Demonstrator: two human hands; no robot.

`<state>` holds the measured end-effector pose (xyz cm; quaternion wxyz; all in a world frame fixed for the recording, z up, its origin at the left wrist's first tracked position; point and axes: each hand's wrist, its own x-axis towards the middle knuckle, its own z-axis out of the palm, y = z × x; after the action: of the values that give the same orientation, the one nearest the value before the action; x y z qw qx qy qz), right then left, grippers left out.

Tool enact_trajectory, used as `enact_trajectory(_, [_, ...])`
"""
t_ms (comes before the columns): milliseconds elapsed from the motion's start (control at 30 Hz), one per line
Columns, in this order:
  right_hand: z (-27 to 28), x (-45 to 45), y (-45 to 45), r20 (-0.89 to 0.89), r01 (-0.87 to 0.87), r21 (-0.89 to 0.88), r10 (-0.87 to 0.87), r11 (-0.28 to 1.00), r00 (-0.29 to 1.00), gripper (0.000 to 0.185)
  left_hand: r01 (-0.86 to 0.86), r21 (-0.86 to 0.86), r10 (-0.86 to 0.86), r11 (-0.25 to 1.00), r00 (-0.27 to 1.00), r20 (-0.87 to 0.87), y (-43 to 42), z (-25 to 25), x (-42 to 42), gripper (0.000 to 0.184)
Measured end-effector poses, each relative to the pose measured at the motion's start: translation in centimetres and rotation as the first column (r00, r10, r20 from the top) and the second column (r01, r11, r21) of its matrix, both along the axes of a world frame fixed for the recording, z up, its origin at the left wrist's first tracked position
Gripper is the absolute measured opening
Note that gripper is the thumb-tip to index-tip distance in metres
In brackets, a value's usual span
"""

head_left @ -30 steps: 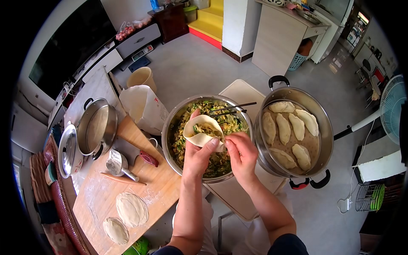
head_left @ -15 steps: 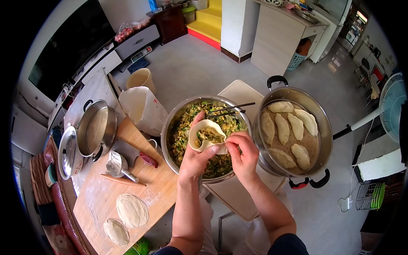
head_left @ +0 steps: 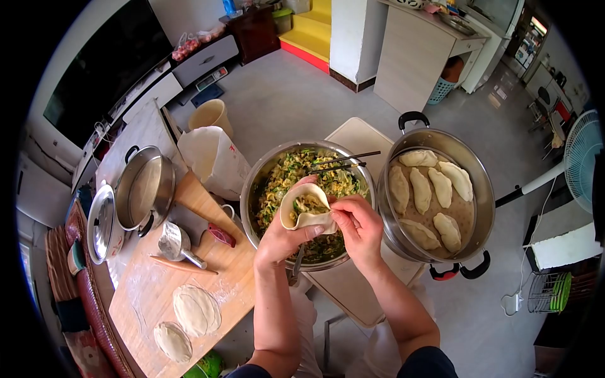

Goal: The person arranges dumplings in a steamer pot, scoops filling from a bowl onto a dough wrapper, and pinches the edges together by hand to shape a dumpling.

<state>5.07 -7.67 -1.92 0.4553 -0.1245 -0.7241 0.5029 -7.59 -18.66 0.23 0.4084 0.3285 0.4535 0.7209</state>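
A filled dough wrapper (head_left: 307, 219) is cupped in my left hand (head_left: 282, 236), with chopped yellow and green filling showing at its open top. The fingers of my right hand (head_left: 357, 227) pinch its right edge, where the dough is partly folded together. Both hands are over a steel bowl (head_left: 258, 164) of chopped vegetable and egg filling (head_left: 283, 165). Dark chopsticks (head_left: 343, 161) rest across the bowl's right side, and a metal handle (head_left: 297, 264) sticks out at its front.
A steamer pot (head_left: 485, 189) at the right holds several formed dumplings (head_left: 421, 189). At the left, a wooden board (head_left: 233, 296) carries two rolled dough rounds (head_left: 196, 310), a rolling pin (head_left: 183, 264) and a metal scoop (head_left: 174, 242). A fan (head_left: 581, 160) stands far right.
The wrapper's right side is drawn further together and its opening looks narrower. My right hand has shifted slightly along the edge, and both hands have turned a little.
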Motion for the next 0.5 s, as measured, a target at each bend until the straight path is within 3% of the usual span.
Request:
enact_trajectory(100, [0.1, -0.1, -0.1, 0.024, 0.079, 0.096, -0.081, 0.992, 0.996, 0.010, -0.070, -0.034, 0.065, 0.997, 0.989, -0.130, 0.3, -0.9, -0.2, 0.081])
enact_trajectory(233, [1.0, -0.1, -0.3, 0.040, 0.175, 0.213, -0.187, 0.961, 0.981, 0.012, -0.114, -0.070, 0.101, 0.991, 0.979, -0.176, 0.7, -0.6, 0.4, 0.076])
enact_trajectory(333, [1.0, -0.1, -0.2, 0.020, 0.174, 0.225, -0.183, 0.959, 0.983, 0.013, -0.127, -0.082, 0.109, 0.989, 0.974, -0.199, 0.9, -0.8, 0.4, 0.072])
enact_trajectory(433, [1.8, 0.4, -0.8, 0.109, 0.098, 0.081, -0.107, 0.992, 0.988, 0.013, -0.144, -0.076, 0.123, 0.987, 0.964, -0.235, 0.9, -0.6, 0.5, 0.070])
enact_trajectory(500, [1.5, 0.2, -0.6, 0.084, 0.112, 0.079, -0.119, 0.990, 0.989, 0.013, -0.170, -0.085, 0.138, 0.982, 0.945, -0.297, 1.0, -0.6, 0.6, 0.070])
